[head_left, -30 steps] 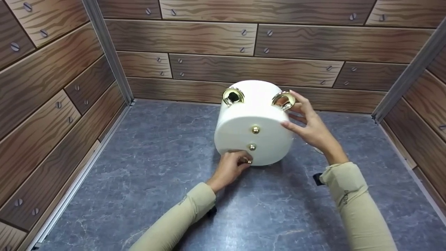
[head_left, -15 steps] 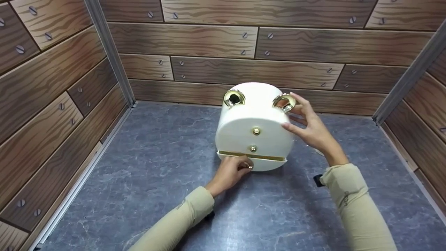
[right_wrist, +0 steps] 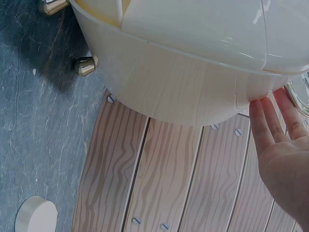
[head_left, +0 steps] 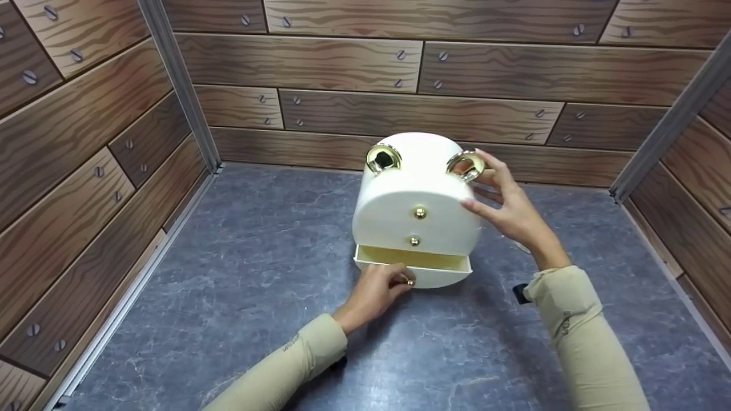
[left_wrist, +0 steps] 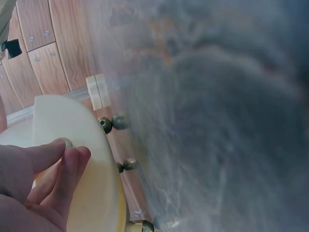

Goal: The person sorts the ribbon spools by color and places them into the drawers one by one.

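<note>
A white rounded jewelry box [head_left: 417, 177] stands on the dark surface, with two gold ring-shaped ears on top and two gold knobs [head_left: 420, 212] on its front. Its bottom drawer [head_left: 442, 277] is partly pulled out, showing a yellowish inside. My left hand [head_left: 374, 288] pinches that drawer's small gold knob [head_left: 410, 282] between thumb and fingers; the left wrist view shows the same pinch on the knob [left_wrist: 68, 143]. At the box's upper right, my right hand [head_left: 508, 208] touches the side beside the right ear [head_left: 465, 165], thumb near the front edge. Its fingers [right_wrist: 263, 123] lie fairly straight against the wall.
Wood-patterned panels [head_left: 365, 63] enclose the back and both sides, with metal corner posts [head_left: 180, 85]. Short gold feet [right_wrist: 85, 66] lift the box off the marbled surface [head_left: 257, 240]. A small white round piece [right_wrist: 36, 215] lies right of the box.
My left hand has drawn the bottom drawer toward me; it was closed a second ago and its gap has widened since. My right hand has stayed at the box's right side.
</note>
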`<action>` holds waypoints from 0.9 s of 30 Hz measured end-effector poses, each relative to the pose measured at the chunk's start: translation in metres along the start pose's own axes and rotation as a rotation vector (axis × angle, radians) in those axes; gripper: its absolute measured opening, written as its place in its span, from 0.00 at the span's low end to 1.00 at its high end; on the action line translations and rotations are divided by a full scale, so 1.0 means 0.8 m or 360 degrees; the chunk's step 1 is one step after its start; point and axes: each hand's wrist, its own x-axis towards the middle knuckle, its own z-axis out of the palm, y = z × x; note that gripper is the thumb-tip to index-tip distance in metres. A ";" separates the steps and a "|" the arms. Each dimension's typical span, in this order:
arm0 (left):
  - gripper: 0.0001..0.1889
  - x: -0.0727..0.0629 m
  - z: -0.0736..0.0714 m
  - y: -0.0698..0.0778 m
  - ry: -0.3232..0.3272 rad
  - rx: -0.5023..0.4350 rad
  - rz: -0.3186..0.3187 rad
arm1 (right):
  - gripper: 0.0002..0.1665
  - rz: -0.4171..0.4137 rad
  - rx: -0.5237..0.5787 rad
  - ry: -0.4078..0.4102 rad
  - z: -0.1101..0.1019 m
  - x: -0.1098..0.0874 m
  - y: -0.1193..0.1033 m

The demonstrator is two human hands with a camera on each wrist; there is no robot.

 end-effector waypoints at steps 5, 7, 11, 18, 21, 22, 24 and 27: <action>0.07 -0.008 0.000 0.004 0.0014 -0.0004 0.0014 | 0.54 0.0012 -0.0005 0.0000 0.000 0.000 -0.001; 0.07 -0.012 0.000 0.006 0.0013 -0.0022 0.0014 | 0.54 0.0013 -0.0002 -0.0003 0.000 0.000 -0.001; 0.08 -0.019 0.001 0.008 0.0001 -0.0077 0.0004 | 0.54 0.0016 0.0014 -0.0009 0.000 0.000 0.000; 0.07 -0.029 0.003 0.013 -0.0014 -0.0049 0.0022 | 0.54 0.0024 0.0015 -0.0006 0.001 -0.002 0.002; 0.08 -0.033 0.005 0.016 -0.0010 -0.0023 0.0041 | 0.54 0.0026 0.0012 0.0000 0.001 -0.003 0.002; 0.08 -0.034 0.005 0.017 -0.0008 -0.0015 0.0043 | 0.54 0.0027 0.0011 0.0001 0.001 -0.003 0.002; 0.08 -0.036 0.005 0.019 -0.0002 -0.0003 0.0045 | 0.54 0.0022 0.0012 0.0002 0.001 -0.002 0.001; 0.07 -0.039 0.004 0.021 0.0003 0.0008 0.0034 | 0.54 0.0015 0.0003 0.0003 0.001 -0.001 0.001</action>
